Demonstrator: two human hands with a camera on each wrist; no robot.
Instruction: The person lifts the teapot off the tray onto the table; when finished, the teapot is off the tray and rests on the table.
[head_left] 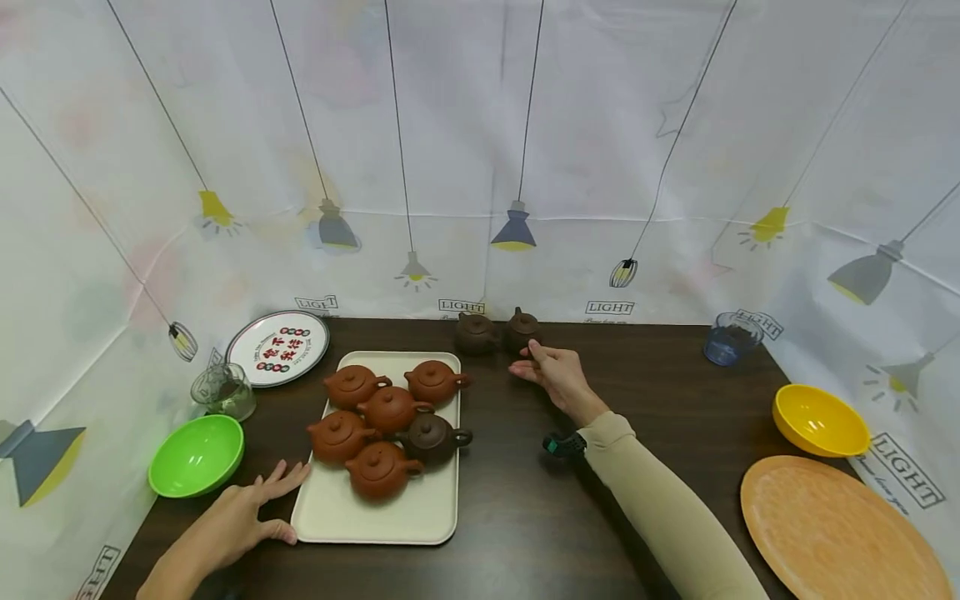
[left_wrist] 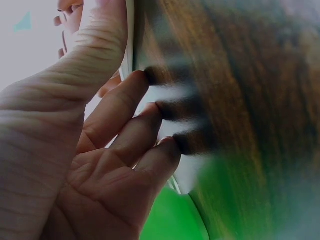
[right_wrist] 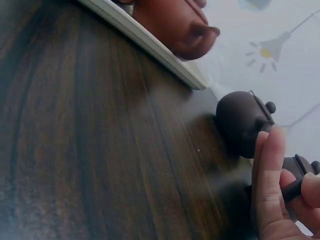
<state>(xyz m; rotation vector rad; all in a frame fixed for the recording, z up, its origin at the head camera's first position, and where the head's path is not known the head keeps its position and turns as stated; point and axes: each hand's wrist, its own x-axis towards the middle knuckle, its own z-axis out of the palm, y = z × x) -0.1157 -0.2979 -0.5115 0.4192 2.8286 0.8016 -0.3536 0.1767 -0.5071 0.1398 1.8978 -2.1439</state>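
Note:
On a cream tray point(head_left: 420, 521) stand several reddish-brown teapots point(head_left: 378, 472) and one dark brown teapot point(head_left: 432, 438). Two more dark teapots are on the table by the back wall: a left one point(head_left: 476, 334) and a right one point(head_left: 521, 330). My right hand point(head_left: 558, 379) pinches the handle of the right one between thumb and finger, as the right wrist view shows; its other fingers extend toward the left one point(right_wrist: 242, 122). My left hand point(head_left: 243, 512) has its fingers spread, fingertips down on the table, thumb against the tray's left edge near the front corner.
Left of the tray are a green bowl point(head_left: 197, 457), a glass cup point(head_left: 225, 392) and a white plate with red writing point(head_left: 277, 348). Far right hold a blue glass point(head_left: 731, 340), a yellow bowl point(head_left: 820, 421) and a round orange-brown board point(head_left: 843, 529). A printed sheet hangs behind the dark table.

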